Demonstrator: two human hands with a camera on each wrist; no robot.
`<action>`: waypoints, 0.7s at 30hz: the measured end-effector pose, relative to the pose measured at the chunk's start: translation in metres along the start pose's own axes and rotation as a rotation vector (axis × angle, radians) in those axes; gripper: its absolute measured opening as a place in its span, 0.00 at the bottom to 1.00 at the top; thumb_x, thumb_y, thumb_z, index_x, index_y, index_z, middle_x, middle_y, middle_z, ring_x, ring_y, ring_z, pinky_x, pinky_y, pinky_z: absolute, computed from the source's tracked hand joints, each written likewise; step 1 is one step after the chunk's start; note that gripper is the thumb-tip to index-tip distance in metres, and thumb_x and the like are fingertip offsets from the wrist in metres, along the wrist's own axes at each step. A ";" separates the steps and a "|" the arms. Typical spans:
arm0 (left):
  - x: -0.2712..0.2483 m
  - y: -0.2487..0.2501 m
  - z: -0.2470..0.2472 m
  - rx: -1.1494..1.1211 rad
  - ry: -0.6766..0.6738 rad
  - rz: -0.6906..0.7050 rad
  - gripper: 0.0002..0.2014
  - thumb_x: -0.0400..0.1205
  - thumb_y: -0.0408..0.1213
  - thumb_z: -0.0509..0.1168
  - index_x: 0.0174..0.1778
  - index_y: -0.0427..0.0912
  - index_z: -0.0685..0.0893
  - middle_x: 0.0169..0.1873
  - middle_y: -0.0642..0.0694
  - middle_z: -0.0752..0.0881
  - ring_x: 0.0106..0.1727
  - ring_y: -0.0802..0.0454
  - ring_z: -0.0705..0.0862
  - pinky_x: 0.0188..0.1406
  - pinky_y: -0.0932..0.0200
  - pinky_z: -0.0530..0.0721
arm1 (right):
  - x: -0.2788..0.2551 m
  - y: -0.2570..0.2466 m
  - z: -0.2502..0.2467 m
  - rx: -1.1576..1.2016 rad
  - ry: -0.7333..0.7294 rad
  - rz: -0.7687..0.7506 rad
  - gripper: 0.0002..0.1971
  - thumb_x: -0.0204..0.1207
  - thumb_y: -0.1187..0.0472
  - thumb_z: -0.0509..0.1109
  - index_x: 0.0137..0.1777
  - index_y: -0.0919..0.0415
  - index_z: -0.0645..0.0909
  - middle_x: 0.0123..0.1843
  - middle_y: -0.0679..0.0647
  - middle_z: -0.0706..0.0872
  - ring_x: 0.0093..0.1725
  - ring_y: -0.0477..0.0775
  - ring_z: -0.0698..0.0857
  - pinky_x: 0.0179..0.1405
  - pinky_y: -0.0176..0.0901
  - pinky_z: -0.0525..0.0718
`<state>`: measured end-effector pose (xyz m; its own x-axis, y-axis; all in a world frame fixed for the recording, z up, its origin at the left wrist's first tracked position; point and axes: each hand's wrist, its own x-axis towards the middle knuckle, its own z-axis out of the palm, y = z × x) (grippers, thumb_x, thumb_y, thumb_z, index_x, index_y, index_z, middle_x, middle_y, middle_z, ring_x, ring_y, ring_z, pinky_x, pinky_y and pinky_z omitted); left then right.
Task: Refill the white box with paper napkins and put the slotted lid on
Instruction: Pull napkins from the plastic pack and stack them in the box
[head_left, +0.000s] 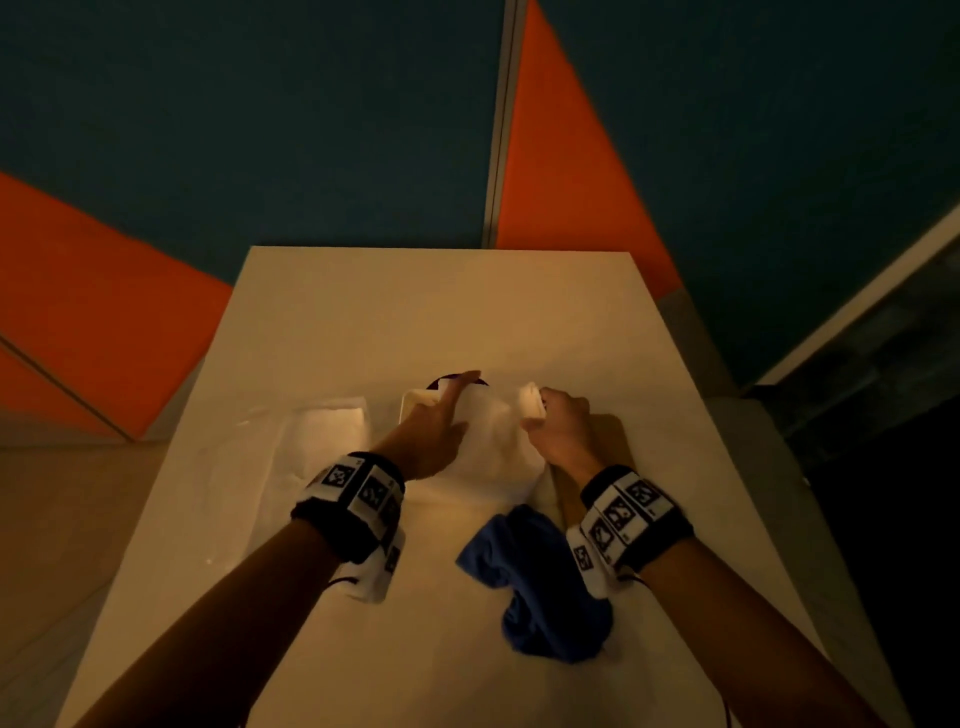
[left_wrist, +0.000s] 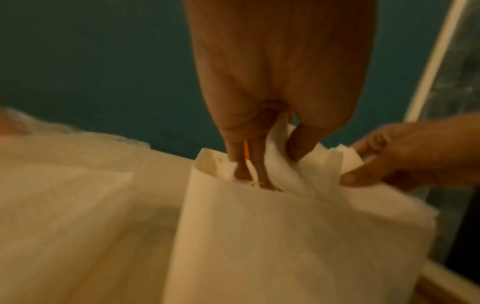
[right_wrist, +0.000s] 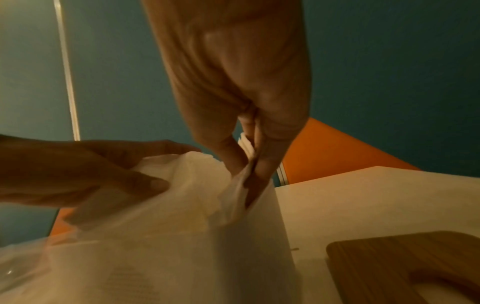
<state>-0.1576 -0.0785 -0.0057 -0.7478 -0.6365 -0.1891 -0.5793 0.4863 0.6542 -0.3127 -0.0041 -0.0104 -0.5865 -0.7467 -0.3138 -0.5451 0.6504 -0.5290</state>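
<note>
The white box (head_left: 415, 410) stands near the middle of the desk (head_left: 332, 322), its top open and a wad of paper napkins (head_left: 493, 431) bulging out above the rim. In the left wrist view the left hand (head_left: 434, 426) has straight fingers (left_wrist: 241, 164) pushed down into the box among the napkins, so its grip is open and pressing, not clasping. The right hand (head_left: 563, 431) is at the box's right end; its thumb and fingers (left_wrist: 353, 178) pinch a fold of the napkins at the rim, a closed grip on paper.

The slotted lid (right_wrist: 405, 265), wood-coloured with a rounded cut-out, lies flat on the desk just right of the box, partly under the right wrist in the head view. To the left of the box lies a crumpled clear plastic wrapper (head_left: 322, 431), with what looks like more white paper in it. A blue cloth (head_left: 540, 582) is bunched on the desk nearer the person, between the two forearms. Both wrists wear dark bands with black-and-white markers (head_left: 358, 488).
</note>
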 end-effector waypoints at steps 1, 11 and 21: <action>0.002 -0.002 0.001 0.086 -0.050 -0.002 0.31 0.85 0.34 0.54 0.81 0.51 0.47 0.46 0.32 0.86 0.42 0.36 0.85 0.45 0.49 0.82 | 0.000 -0.001 0.000 -0.037 -0.014 -0.012 0.20 0.79 0.62 0.66 0.70 0.63 0.75 0.68 0.68 0.77 0.67 0.67 0.77 0.64 0.52 0.79; 0.011 -0.022 -0.017 0.623 -0.033 -0.087 0.29 0.82 0.39 0.55 0.80 0.47 0.55 0.58 0.34 0.83 0.56 0.34 0.83 0.59 0.45 0.79 | 0.007 -0.010 -0.009 -0.181 -0.142 -0.034 0.17 0.78 0.66 0.63 0.67 0.66 0.76 0.67 0.68 0.77 0.63 0.68 0.81 0.63 0.51 0.83; 0.016 -0.017 0.004 0.990 -0.007 -0.035 0.27 0.79 0.33 0.64 0.73 0.39 0.62 0.58 0.41 0.83 0.58 0.42 0.80 0.58 0.51 0.75 | 0.010 -0.017 0.006 -0.427 -0.098 -0.152 0.14 0.79 0.69 0.65 0.63 0.69 0.79 0.64 0.68 0.80 0.61 0.67 0.83 0.57 0.51 0.83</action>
<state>-0.1609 -0.0941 -0.0228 -0.7254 -0.6577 -0.2031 -0.6083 0.7506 -0.2581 -0.3054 -0.0236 -0.0095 -0.4323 -0.8344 -0.3420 -0.8305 0.5161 -0.2093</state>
